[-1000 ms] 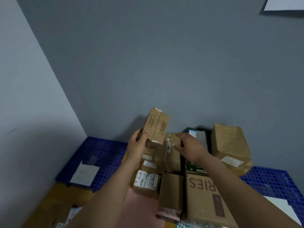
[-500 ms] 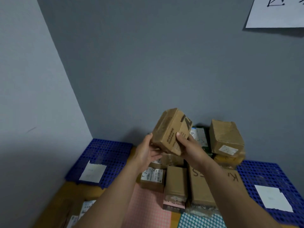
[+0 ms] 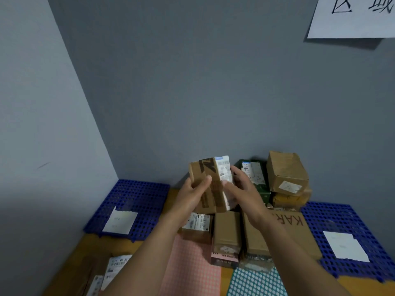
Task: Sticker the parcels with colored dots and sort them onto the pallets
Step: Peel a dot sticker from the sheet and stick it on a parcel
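The small cardboard parcel (image 3: 210, 184) is up in the air above the heap, tilted, with its white shipping label (image 3: 223, 170) turned toward the camera. Both hands hold it: the left hand (image 3: 192, 196) grips the left edge with its thumb laid across the printed front, and the right hand (image 3: 242, 189) pinches the label side between thumb and fingers. The fingers behind the box are hidden. No coloured dot shows on the faces in view, so I judge the stickering not yet done — and that step is where trouble could start. One hand must let go to reach the pink dotted sheet (image 3: 192, 265) or the teal dotted sheet (image 3: 252, 283) lying nearer the person. A one-handed hold on a tilted box by its edge could slip, and the box would drop onto the loose parcels (image 3: 226, 229) directly beneath. The tall stack (image 3: 286, 171) against the wall stands just to the right of the right hand with its top box tilted, so a swinging wrist or a falling box could topple it. The label is blurred here, and a hurried reading could give the parcel the wrong colour — then send it to the wrong one of the left pallet (image 3: 139, 195) and the right pallet (image 3: 320, 218), each bearing a paper slip too faint to read.
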